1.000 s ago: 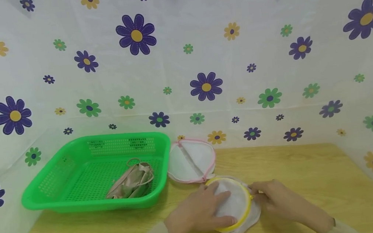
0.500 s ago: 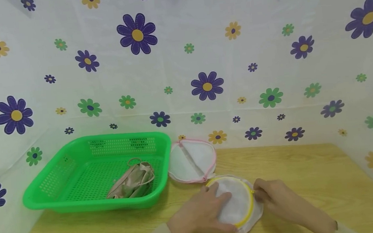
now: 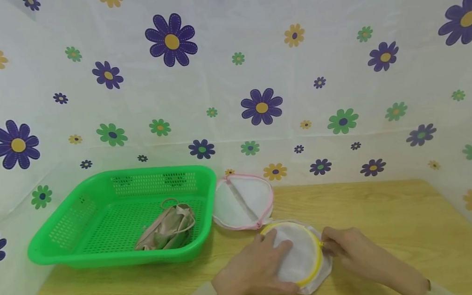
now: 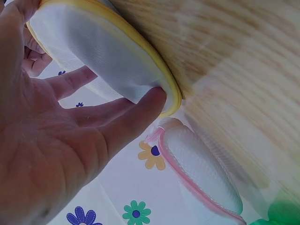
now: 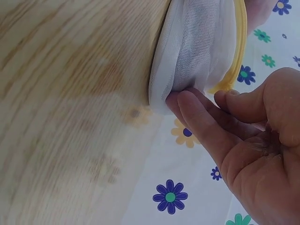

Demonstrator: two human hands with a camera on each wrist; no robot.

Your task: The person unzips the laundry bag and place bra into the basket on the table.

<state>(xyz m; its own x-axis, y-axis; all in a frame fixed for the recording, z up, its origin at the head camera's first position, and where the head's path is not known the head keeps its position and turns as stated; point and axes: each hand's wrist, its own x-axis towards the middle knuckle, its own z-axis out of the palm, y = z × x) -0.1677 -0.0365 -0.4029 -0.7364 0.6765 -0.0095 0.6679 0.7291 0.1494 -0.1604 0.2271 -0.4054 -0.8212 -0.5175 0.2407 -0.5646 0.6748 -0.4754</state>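
Note:
A round white mesh laundry bag (image 3: 297, 252) with a yellow zipper round its top lies on the table in the head view. My left hand (image 3: 255, 267) rests on its left side with fingers spread over the mesh. In the left wrist view, fingertips press on the mesh just inside the yellow zipper (image 4: 159, 61). At the bag's right edge, my right hand (image 3: 350, 250) pinches the small yellow zipper pull (image 3: 321, 244) between thumb and fingers. The right wrist view shows the thumb at the zipper's end and other fingertips against the mesh side wall (image 5: 187, 51).
Behind the bag lies another white mesh bag (image 3: 248, 195) with pink trim. A green plastic basket (image 3: 115, 257) at the left holds a crumpled beige fabric item (image 3: 167, 231). A flower-printed sheet (image 3: 214, 88) hangs along the table's (image 3: 371, 206) back and sides.
My right hand has moved slightly away from me along the bag's rim with the zipper pull. The bag has shifted a little to the right; the left hand keeps resting on it.

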